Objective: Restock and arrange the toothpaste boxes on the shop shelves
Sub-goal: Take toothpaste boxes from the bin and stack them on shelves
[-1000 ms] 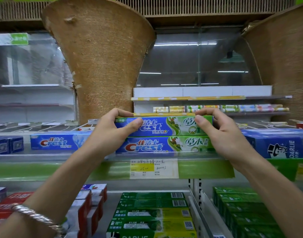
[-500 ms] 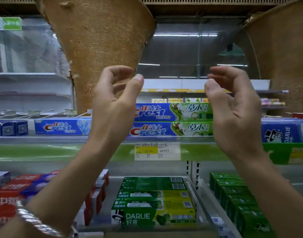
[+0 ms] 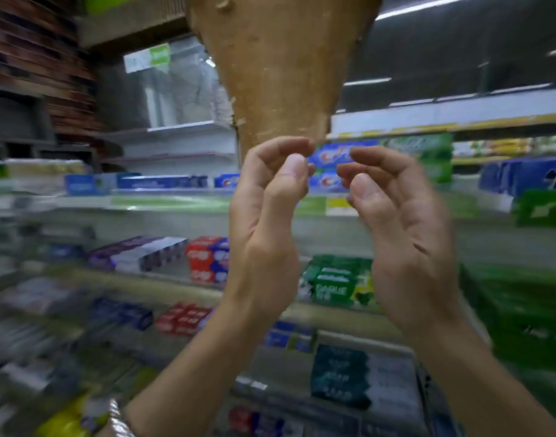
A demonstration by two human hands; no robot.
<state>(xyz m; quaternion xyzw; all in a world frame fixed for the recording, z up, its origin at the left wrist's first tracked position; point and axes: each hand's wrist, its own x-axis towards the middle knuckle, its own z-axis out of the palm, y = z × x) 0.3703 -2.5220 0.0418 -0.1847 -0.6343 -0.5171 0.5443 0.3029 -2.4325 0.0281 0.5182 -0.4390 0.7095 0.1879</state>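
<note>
My left hand [image 3: 267, 222] and my right hand [image 3: 402, 234] raised side by side before shelves, close but apart, palms facing each other. Fingers loosely curled, both holding nothing. Two blue-and-green cardboard toothpaste boxes [image 3: 409, 152] stacked on green-edged upper shelf [image 3: 175, 201], behind my fingertips, untouched. Yellow-and-white price label [image 3: 338, 206] just below them. Green cardboard boxes [image 3: 336, 282] one shelf down; red-and-blue boxes [image 3: 207, 258] left of those. Tan woven cone [image 3: 279, 67] above. Silver bracelet [image 3: 117, 417] on left wrist. Whole view blurred.

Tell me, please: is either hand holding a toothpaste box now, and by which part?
Nothing is held. The left hand and the right hand are raised, fingers loosely curled and empty; the Crest boxes lie on the shelf behind them.
</note>
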